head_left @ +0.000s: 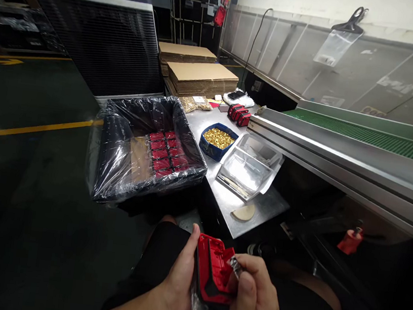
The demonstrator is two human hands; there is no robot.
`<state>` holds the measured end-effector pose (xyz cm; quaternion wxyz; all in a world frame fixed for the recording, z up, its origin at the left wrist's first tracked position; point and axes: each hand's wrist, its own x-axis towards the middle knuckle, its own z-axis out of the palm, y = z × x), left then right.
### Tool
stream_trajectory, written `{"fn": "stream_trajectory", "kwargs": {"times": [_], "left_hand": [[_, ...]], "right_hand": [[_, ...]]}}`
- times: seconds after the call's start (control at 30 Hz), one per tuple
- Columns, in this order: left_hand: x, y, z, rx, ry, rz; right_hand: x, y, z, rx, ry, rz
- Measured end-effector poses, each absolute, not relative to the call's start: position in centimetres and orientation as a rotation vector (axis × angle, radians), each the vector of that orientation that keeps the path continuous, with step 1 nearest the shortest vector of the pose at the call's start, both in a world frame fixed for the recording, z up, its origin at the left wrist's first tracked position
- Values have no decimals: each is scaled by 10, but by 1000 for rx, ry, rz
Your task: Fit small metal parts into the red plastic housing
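Note:
My left hand (180, 276) grips a red and black plastic housing (212, 270) by its left side, thumb up along the edge. The housing is tilted over my lap, its hollow, ribbed red inside facing up. A small silvery metal part (235, 266) is pinched between thumb and forefinger of my right hand (257, 295), over the right side of the housing. I cannot make out exactly what the metal part is. Below my left hand, some clear plastic film (198, 306) hangs near the housing.
A lined black crate (113, 191) with rows of red pieces (164, 152) stands left of the metal table (229, 217). On the table are a blue tub (209, 149) of brass-coloured parts, a clear divided box (247, 172) and red-black units (239, 114). A green conveyor (361, 138) borders the right.

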<state>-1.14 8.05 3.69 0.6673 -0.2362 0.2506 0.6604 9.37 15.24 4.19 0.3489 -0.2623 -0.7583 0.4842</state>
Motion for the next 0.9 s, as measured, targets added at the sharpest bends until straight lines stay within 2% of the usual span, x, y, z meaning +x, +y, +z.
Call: {"fn": "stream_trajectory", "kwargs": {"times": [0.13,0.3,0.47,0.67,0.9], "left_hand": [[-3,72,31,-302,828,1588],[-10,53,16,422,1527,1586],[-29,48,22,1003,2067,1568],[-30,61,46,1495,1865,1387],[-27,62,64,1188,1650,1226]], "right_hand": [[84,167,46,-1023,-1541,1631],[79,187,47,-1309,-1061,1802],[82,194,43,-1298,-1206,1887],[84,201,45,-1266,-1524,1938],[90,203,48,-1183,-1649,1989]]}}
